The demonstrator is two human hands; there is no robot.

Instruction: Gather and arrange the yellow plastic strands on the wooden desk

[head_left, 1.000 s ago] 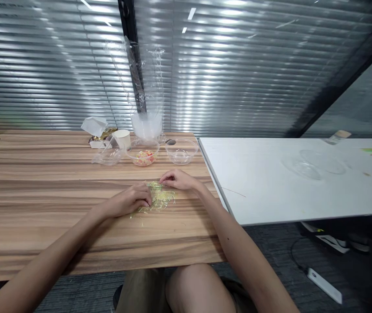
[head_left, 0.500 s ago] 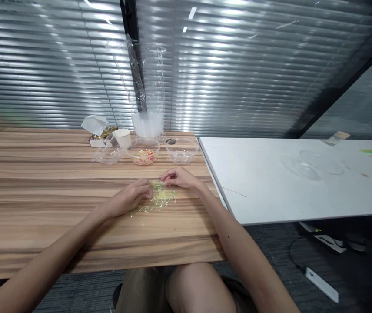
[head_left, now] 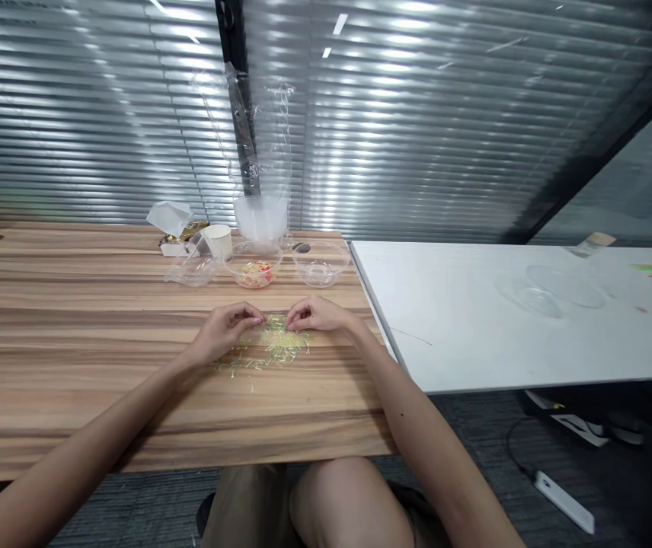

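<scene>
A loose heap of small yellow-green strips (head_left: 283, 344) lies on the wood-patterned table (head_left: 75, 327), with some strips scattered toward its lower left. At the heap's upper left, my left hand (head_left: 228, 327) has thumb and fingertips drawn together in a pinch; whatever is between them is too small to name. My right hand (head_left: 318, 313) pinches at the heap's upper right edge, its fingertips touching the strips. Behind the hands stand a clear bowl (head_left: 254, 262) with red, orange and white bits in it and another clear bowl (head_left: 321, 265).
Along the back are a paper cup (head_left: 218, 240), a crumpled clear plastic container (head_left: 192, 266), a tissue pack (head_left: 170, 221) and stacked bowls in a plastic bag (head_left: 261, 217). A white table (head_left: 463, 327) on the right holds clear lids (head_left: 566, 285).
My left hand has moved slightly left and up, and its fingers reach out more. More strips lie spread at the heap's lower left. My right hand has barely moved.
</scene>
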